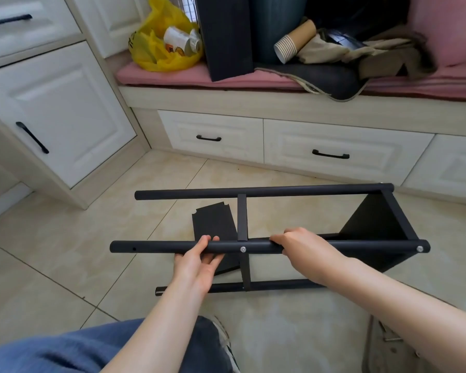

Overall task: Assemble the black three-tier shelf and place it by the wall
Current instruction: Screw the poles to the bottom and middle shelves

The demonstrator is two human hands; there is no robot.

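Blue-jeaned leg (105, 348): foreground, above the tiled floor (51, 251).
Left hand (197, 255): fingers curled round the near pole (167, 246) from below.
Right hand (299, 246): clasped over the same pole.
Shelf frame (280, 190): on its side on the floor, before the window bench (253, 103).
Apparently done: fitted board (374, 219) at the right end; middle crossbar (242, 219) screwed.
Outstanding: loose board (213, 222) beneath the frame, leaning board (226, 36) on the bench, empty screw hole (134, 249), placing by the wall.

Bare left hand (197, 262) and right hand (304, 251) with bare forearms, blue denim trousers (65, 348) over the knee, one worn pale sneaker (226, 343) with dark stripes.
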